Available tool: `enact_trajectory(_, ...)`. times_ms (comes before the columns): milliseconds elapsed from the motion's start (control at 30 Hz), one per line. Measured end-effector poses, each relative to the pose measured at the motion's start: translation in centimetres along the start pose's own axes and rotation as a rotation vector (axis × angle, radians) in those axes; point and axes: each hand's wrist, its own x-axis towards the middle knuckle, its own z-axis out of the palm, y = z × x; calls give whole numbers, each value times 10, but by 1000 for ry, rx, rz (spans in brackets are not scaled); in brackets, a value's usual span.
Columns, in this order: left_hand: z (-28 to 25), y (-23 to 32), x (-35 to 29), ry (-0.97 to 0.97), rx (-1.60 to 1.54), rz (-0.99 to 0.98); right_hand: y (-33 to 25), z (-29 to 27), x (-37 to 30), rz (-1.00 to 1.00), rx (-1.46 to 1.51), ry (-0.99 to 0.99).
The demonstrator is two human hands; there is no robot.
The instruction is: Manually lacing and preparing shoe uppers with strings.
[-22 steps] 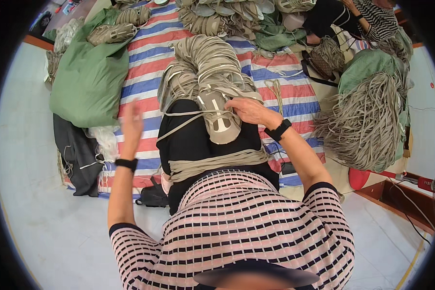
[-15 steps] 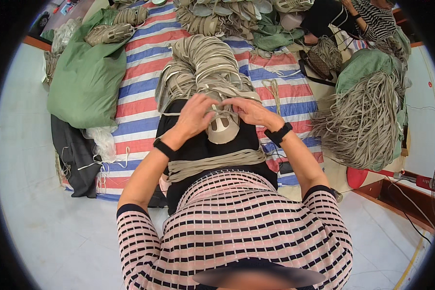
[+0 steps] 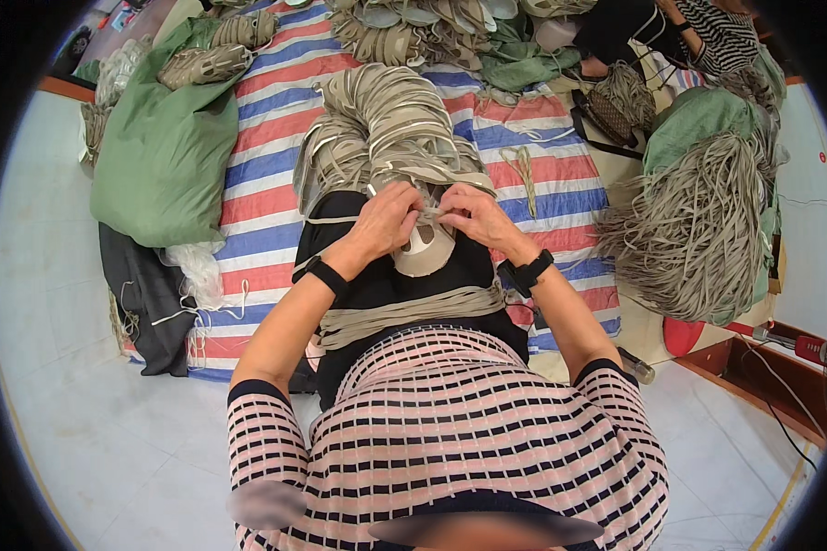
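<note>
A beige shoe upper (image 3: 427,259) lies on my lap, its rounded toe toward me, in front of a curved stack of like uppers (image 3: 397,110). Over it, my left hand (image 3: 388,220) and my right hand (image 3: 476,217) are close together with fingers pinched. Both grip a pale shoelace at the upper's eyelet area, partly hidden by my fingers. A loose lace end (image 3: 333,219) sticks out to the left of my left hand. Across my thighs rests a bundle of beige laces (image 3: 413,312).
Striped sheeting (image 3: 266,188) covers the floor. A full green sack (image 3: 161,156) stands at left, and a big heap of laces (image 3: 685,230) hangs from another sack at right. More uppers (image 3: 404,41) are piled at the far side, near another person (image 3: 721,41) in a striped top.
My hands have drawn slightly toward me over the upper. Fingers that were reaching toward each other are now pinched around the lace.
</note>
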Motion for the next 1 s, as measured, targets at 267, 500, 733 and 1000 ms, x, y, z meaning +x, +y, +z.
enact_trajectory(267,-6,-8,-5,-38,-154,-64,-8,12,6,251,583,-3)
enact_trajectory(500,-16,-13,-1,-112,-207,-158,-18,15,-4,362,773,85)
enact_trajectory(733,-14,-20,-1,-111,-128,-58,-19,4,3,315,525,4)
enact_trajectory(1000,-16,-15,-2,-112,-47,-84,-22,29,5,-112,-529,391)
